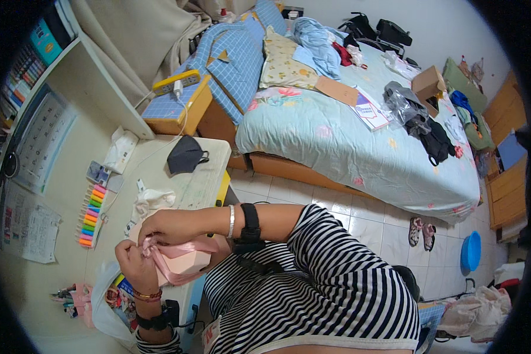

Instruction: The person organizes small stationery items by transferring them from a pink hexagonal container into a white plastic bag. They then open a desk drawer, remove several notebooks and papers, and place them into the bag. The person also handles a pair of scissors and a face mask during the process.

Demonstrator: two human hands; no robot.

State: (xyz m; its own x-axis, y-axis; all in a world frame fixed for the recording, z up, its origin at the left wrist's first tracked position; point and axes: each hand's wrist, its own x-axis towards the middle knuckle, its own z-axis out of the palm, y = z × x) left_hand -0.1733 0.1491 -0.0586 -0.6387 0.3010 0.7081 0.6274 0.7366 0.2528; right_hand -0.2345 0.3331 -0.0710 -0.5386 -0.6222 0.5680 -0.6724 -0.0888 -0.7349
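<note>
A pink satin ribbon (181,275) lies over a pale pink box (190,262) at the desk's near edge. Gathered loops of the ribbon are pinched between my two hands, at the far end of the box. My left hand (135,263) holds the gathered part from the left side, fingers curled. Above and beside it, my right hand (163,228) bends down with its fingertips on the same loops. The hands touch or nearly touch. The ribbon's loose length runs from them towards my body. My fingers partly hide the gathered part.
On the desk (199,186) are a dark face mask (185,155), a crumpled white cloth (152,201), a tissue pack (120,150) and a row of colourful markers (93,214). A plastic bag (104,305) and a pink pen holder (83,305) stand beside my left forearm. A bed is beyond.
</note>
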